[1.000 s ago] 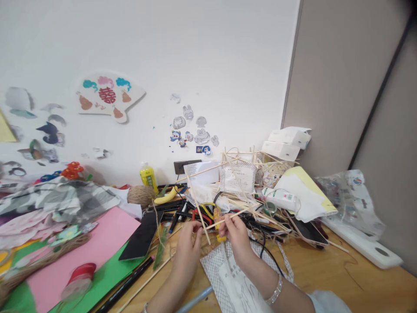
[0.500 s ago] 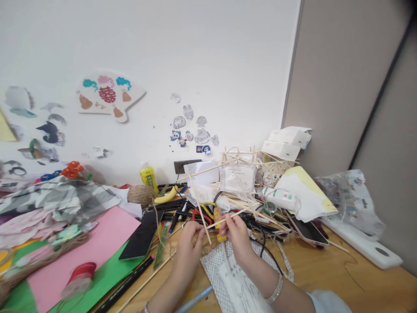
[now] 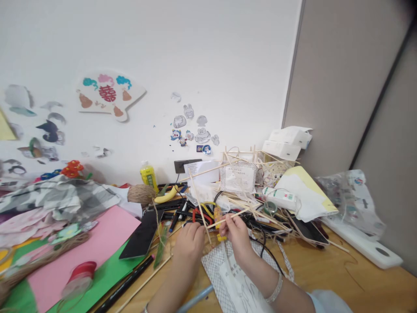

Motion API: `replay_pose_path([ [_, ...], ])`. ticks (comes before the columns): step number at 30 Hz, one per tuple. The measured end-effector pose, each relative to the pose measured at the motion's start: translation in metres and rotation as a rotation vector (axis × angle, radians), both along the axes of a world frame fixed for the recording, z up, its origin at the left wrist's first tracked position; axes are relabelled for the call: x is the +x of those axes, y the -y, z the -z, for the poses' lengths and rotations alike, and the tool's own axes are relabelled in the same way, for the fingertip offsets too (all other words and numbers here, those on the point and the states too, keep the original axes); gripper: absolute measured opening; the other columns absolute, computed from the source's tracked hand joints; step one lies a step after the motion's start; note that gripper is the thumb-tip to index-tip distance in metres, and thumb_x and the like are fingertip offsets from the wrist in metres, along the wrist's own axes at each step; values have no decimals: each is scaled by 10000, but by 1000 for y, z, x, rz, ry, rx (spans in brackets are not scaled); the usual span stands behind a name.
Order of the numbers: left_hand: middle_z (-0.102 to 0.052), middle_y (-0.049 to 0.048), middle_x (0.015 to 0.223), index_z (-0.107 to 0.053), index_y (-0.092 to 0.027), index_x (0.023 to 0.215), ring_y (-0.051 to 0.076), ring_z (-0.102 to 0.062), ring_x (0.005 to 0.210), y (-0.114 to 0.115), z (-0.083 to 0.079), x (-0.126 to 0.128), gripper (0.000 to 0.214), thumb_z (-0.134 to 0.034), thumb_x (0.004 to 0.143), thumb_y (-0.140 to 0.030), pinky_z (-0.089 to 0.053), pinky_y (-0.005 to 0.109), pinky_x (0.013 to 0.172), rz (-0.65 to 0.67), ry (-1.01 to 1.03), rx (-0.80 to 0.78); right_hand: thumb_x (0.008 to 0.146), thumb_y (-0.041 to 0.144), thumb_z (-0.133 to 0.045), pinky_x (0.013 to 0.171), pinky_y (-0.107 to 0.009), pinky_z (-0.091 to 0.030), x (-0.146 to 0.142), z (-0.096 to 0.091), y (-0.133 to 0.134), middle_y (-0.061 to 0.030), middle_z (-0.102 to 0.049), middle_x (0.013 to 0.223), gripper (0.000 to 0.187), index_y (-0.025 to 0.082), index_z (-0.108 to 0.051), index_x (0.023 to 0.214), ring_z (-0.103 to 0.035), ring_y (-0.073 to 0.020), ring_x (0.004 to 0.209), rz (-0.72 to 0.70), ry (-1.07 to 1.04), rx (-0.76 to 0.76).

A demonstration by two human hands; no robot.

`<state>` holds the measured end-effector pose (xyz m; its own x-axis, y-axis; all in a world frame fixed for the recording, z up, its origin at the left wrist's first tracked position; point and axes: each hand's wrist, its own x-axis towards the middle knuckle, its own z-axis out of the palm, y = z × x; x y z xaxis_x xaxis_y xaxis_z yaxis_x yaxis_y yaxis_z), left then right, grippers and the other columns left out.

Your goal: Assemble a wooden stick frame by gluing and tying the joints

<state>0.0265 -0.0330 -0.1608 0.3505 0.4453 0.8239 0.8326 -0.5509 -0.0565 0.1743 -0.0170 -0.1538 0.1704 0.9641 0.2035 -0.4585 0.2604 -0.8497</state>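
Thin pale wooden sticks (image 3: 199,200) cross at their ends in a four-sided frame held up in front of me. My left hand (image 3: 190,241) is closed at its lower left corner, back of the hand towards me, so the fingertips are partly hidden. My right hand (image 3: 236,234) pinches the lower stick (image 3: 214,224) between thumb and fingers, a little right of that corner. Just behind the hands is a yellow-handled tool (image 3: 217,215), probably a glue gun. A white printed bag with a checked border (image 3: 224,274) lies beneath my right forearm.
Markers, pliers (image 3: 208,211), cables and loose sticks crowd the table's back. At left lie pink paper (image 3: 107,239), a red ribbon spool (image 3: 80,278) and a twine ball (image 3: 140,194). A yellow bottle (image 3: 149,176) stands by the wall. At right is a white power strip (image 3: 365,245).
My left hand has rolled over the corner of the sticks, its fingers curling and its back now showing more. My right hand and the frame have barely moved.
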Motion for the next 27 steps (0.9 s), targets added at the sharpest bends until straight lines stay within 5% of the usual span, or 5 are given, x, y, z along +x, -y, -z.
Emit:
replay_pose_path([
  [27, -580, 91, 803, -579, -122, 885, 192, -523, 731, -6, 2, -7, 198, -382, 890, -101, -473, 299, 628, -1, -150, 42, 682, 572, -653, 456, -224, -419, -1, 2, 3, 18, -597, 526, 413, 164, -586, 662, -506, -99, 443, 28, 57, 23],
])
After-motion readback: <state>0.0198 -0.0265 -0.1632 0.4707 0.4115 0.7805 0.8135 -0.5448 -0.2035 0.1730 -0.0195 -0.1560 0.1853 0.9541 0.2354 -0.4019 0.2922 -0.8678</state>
